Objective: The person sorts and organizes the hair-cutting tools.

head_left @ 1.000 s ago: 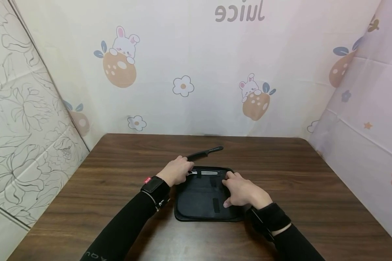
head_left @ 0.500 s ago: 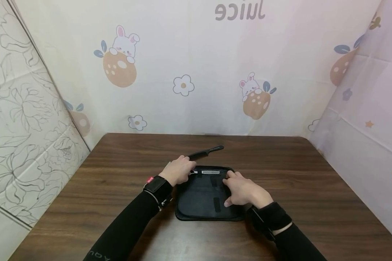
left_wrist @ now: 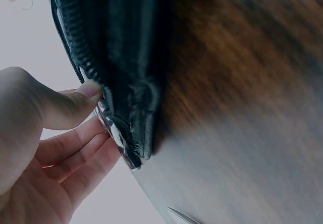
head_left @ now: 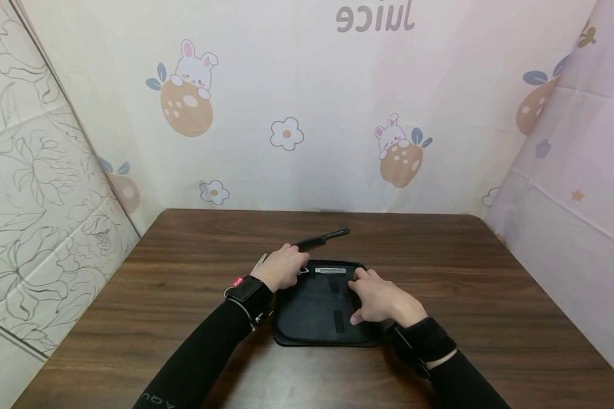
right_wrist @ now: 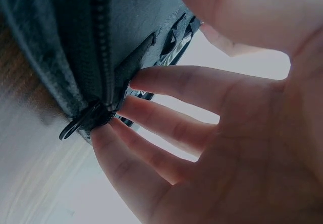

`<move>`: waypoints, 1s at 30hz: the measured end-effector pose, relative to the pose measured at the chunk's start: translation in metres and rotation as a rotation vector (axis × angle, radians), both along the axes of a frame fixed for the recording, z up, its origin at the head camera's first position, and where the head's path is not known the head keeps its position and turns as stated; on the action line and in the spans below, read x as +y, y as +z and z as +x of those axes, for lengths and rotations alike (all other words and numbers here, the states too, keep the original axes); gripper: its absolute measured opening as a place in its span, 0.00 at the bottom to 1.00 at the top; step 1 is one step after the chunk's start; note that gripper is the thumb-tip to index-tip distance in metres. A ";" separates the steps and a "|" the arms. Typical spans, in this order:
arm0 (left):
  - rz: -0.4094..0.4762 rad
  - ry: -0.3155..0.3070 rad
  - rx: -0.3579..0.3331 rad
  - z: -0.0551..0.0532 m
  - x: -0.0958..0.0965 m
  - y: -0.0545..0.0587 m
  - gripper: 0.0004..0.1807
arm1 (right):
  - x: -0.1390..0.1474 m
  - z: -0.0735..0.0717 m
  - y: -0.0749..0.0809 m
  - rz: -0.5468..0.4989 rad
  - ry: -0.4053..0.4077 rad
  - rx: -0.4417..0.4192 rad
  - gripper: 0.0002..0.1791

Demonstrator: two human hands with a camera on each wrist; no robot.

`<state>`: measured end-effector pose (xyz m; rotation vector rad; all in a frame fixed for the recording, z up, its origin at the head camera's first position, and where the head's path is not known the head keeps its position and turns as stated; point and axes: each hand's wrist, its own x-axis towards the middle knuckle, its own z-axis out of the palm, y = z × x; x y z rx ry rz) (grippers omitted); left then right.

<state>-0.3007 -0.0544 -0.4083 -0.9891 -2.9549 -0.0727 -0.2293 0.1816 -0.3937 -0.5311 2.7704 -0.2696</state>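
Observation:
A black zippered case [head_left: 312,318] lies unfolded flat on the table. Along its far edge a slim silver tool with a ridged handle [head_left: 330,271] runs through a black elastic loop. My left hand [head_left: 280,268] is at the far left corner; its thumb and fingers pinch the shiny metal end [left_wrist: 117,135] of what looks like this tool, against the zipper edge. My right hand [head_left: 381,296] rests on the case's right side, fingers extended and touching the zipper edge near a black ring pull [right_wrist: 70,128]. The palm hides part of that side.
A black comb-like object with a handle [head_left: 332,234] lies behind the case. A thin silver pointed thing [head_left: 260,261] pokes out behind my left hand, mostly hidden. The brown wooden table [head_left: 414,244] meets printed curtains at the back and sides.
The silver tool has slid a little to the right through the loop, and my left hand has shifted slightly right with it. More of the pointed thing shows. My right hand stays put.

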 end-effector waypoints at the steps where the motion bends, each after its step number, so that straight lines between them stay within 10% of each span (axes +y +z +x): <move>1: 0.000 0.000 0.001 0.000 0.000 0.000 0.04 | 0.000 0.000 0.000 0.000 -0.001 0.000 0.40; 30: 0.051 0.063 -0.034 0.000 -0.001 -0.002 0.08 | 0.000 0.001 0.000 -0.007 0.000 0.015 0.40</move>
